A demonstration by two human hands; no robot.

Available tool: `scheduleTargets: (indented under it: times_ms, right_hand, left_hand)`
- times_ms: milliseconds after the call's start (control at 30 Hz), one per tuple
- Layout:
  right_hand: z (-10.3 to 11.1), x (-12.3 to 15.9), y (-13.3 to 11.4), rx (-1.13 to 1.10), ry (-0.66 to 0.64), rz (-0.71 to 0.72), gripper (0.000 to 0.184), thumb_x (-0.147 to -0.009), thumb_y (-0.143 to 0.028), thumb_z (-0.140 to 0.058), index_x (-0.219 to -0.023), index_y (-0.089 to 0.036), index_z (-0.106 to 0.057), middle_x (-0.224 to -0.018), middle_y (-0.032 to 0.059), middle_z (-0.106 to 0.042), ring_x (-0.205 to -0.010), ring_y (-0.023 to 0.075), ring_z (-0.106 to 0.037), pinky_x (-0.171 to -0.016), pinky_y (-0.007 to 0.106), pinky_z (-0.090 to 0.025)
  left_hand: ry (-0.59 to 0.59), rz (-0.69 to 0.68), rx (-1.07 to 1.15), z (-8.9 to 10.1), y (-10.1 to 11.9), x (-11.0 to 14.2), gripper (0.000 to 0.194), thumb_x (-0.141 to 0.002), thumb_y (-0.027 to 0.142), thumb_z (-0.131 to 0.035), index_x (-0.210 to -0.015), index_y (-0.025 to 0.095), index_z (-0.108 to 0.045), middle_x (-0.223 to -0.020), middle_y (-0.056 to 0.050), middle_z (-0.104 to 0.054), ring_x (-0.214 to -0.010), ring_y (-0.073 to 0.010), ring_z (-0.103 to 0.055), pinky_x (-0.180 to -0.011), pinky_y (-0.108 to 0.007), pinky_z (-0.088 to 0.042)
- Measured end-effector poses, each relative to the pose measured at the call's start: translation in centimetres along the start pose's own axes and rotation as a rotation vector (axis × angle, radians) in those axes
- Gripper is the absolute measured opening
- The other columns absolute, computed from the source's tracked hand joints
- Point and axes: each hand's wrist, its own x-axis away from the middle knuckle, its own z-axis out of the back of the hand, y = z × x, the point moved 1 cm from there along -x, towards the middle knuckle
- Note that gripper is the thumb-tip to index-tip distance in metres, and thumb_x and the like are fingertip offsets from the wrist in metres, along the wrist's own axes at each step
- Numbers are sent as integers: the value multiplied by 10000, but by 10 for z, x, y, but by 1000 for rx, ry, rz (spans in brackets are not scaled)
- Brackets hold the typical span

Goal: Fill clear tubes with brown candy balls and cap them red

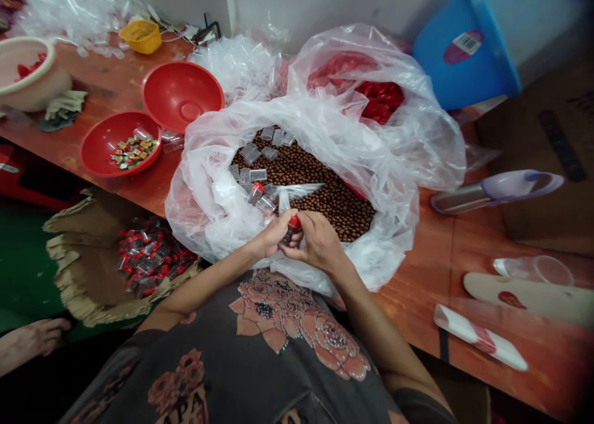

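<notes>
Close to my body, my left hand [273, 233] and my right hand [320, 241] come together around a small clear bottle with a red cap [294, 223]. My fingers cover much of it; the right ones press at the cap. Just beyond lies a large clear plastic bag [204, 164], its mouth spread wide, full of small round brown balls [310, 164]. On the balls rest several small clear bottles [250, 154], one capped in red [256, 192], and a white plastic scoop-like piece [297, 192].
Left stand two red bowls [183, 93] [93, 142], one holding small colourful pieces. A torn cardboard box [78, 269] below holds several red-capped bottles [153, 257]. A bag of red caps [380, 102], blue bucket [464, 46] and steel bottle [464, 195] stand right. Another person's hand [37, 343] shows lower left.
</notes>
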Motion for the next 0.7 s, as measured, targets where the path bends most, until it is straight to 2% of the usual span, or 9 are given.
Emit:
scheduleTargets:
  times_ms: [133,200,267,333,400,467,500,600,700]
  right_hand:
    - [-3,2,1,29,-14,26,717,-766,-608,-645,-1255,-93,-548,-1074,204,-643,-987,353,-599,-881,517,-509]
    - [-3,2,1,29,12,4,738,-795,-589,-641,-1328,-99,-504,-1163,210,-632,-1055,353,-597,-913,515,-504]
    - [-2,2,4,13,16,-32,764,-844,-538,-626,-1442,-123,-394,-1307,211,-577,-1177,347,-563,-978,519,-485]
    - [-1,0,9,-10,-24,-58,794,-878,-486,-614,-1515,-147,-284,-1433,213,-488,-1302,343,-493,-1047,528,-452]
    - [0,-1,20,-20,-76,-90,758,-897,-434,-603,-1526,-159,-283,-1500,216,-420,-1379,349,-426,-1087,540,-426]
    - [2,-3,35,-6,-112,-150,645,-921,-367,-564,-1497,-158,-363,-1519,214,-405,-1404,355,-402,-1105,550,-410]
    - [4,-3,43,9,-122,-187,587,-931,-333,-539,-1474,-151,-408,-1515,213,-415,-1402,356,-408,-1108,552,-408]
    - [11,-6,66,72,-134,-271,504,-941,-286,-500,-1417,-121,-493,-1500,219,-438,-1391,358,-428,-1117,546,-402]
    - [16,-13,75,110,-154,-289,475,-946,-287,-497,-1382,-103,-534,-1483,219,-462,-1373,355,-453,-1125,528,-398]
  left_hand:
    - [55,-48,-39,-2,-9,-1,471,-919,548,-352,-618,194,-430,-478,23,-411,-415,-91,-390,-434,-223,-321]
    - [73,-136,-117,0,-2,1,448,-923,570,-371,-749,180,-504,-533,30,-441,-450,-95,-418,-466,-224,-353]
    - [109,-311,-296,8,18,4,435,-921,593,-422,-951,179,-552,-638,25,-497,-525,-104,-466,-537,-237,-407]
    - [245,-524,-568,23,46,6,434,-907,588,-492,-1077,193,-548,-761,6,-547,-635,-121,-514,-639,-255,-446]
    - [507,-655,-865,44,72,6,383,-875,524,-592,-1070,197,-550,-862,-20,-579,-760,-150,-551,-743,-278,-456]
    - [718,-617,-1146,64,88,3,327,-820,399,-693,-1025,191,-546,-924,-44,-594,-863,-192,-571,-821,-315,-454]
    - [748,-558,-1270,71,91,1,315,-798,334,-717,-1016,187,-543,-936,-55,-599,-897,-214,-577,-843,-335,-453]
    - [690,-421,-1515,84,85,-5,326,-793,222,-701,-1068,166,-535,-991,-105,-605,-990,-275,-586,-880,-383,-451]
    - [677,-413,-1606,89,74,-8,383,-791,210,-699,-1125,136,-528,-1117,-173,-573,-1097,-327,-561,-920,-414,-443]
